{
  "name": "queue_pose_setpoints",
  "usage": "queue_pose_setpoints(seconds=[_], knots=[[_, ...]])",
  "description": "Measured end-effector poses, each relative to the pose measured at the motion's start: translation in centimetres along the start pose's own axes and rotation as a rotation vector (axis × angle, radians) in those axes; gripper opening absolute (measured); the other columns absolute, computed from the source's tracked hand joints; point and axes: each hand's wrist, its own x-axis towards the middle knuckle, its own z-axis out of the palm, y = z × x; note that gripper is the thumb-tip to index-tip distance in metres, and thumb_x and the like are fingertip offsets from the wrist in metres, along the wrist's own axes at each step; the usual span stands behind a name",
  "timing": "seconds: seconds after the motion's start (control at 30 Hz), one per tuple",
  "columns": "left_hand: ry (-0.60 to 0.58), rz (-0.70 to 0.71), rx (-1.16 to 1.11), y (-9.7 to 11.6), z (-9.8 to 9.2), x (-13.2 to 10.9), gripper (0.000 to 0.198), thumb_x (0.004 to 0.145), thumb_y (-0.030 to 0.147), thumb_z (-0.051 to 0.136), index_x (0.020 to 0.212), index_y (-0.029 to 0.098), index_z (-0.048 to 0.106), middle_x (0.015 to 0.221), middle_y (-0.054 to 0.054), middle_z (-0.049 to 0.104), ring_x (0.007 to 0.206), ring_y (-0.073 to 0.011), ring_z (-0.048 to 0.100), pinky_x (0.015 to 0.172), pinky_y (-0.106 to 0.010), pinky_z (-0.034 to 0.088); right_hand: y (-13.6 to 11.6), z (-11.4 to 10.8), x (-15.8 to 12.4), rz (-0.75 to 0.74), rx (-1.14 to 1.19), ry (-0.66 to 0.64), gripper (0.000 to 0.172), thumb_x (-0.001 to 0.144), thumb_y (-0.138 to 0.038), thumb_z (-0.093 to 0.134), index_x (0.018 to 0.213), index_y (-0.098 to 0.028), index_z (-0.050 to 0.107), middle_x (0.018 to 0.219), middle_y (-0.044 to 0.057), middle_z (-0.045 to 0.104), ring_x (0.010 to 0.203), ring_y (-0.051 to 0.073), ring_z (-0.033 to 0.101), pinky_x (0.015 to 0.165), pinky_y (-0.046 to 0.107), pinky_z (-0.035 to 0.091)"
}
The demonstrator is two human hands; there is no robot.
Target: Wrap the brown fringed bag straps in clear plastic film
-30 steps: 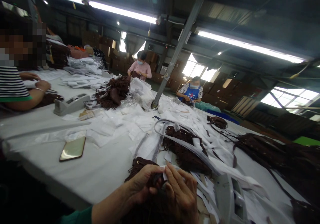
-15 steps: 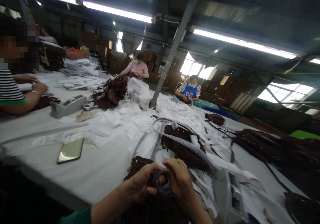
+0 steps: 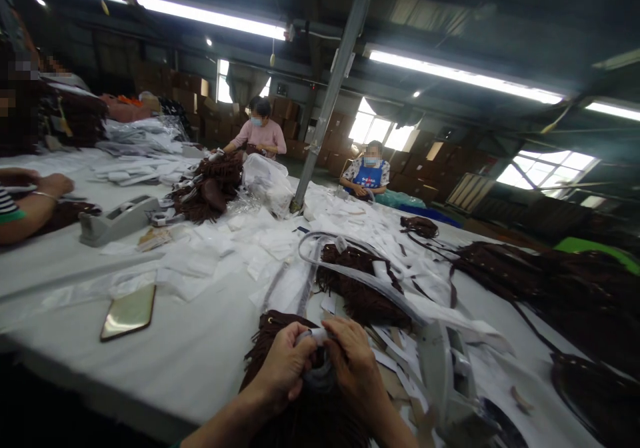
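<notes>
Wearer's two hands (image 3: 284, 363), two grey tape dispensers (image 3: 120, 221), one phone (image 3: 129, 311), one post (image 3: 329, 111)

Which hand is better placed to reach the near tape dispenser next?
Right, likely: the right hand is nearer the dispenser, while the left hand sits farther across. Both are busy at the white strip.

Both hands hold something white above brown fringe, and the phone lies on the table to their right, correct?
The side is wrong: in the head view, the left hand and right hand hold something white above brown fringe, but the phone lies on the table to their left.
</notes>
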Motion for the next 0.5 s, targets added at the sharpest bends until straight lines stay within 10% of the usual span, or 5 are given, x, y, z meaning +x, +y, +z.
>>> queue_pose_setpoints(seconds=[0.3,0.5], knots=[[-0.032,-0.043,-0.070,-3.0,-1.4,-0.5,0.038,0.068,0.047,0.069,0.081,0.016,0.051,0.057,0.008,0.045,0.031,0.0014,0.022,0.021,-0.007,0.017,10.1,-14.3,-11.3,1.090,-0.166,0.555,0.061,0.081,-0.057,0.044,0.118,-0.012,0.062,0.116,0.015,0.065,0.107,0.029,0.059,0.089,0.037,0.045],[-0.017,-0.039,-0.043,-3.3,-1.0,-0.7,0.039,0.067,0.049,0.069,0.081,0.017,0.051,0.054,0.008,0.046,0.028,0.0014,0.021,0.020,-0.007,0.017,12.6,-16.5,-16.5,1.292,-0.095,0.420,0.053,0.064,-0.062,0.053,0.064,-0.012,0.071,0.063,0.010,0.067,0.079,0.032,0.063,0.072,0.037,0.046]])
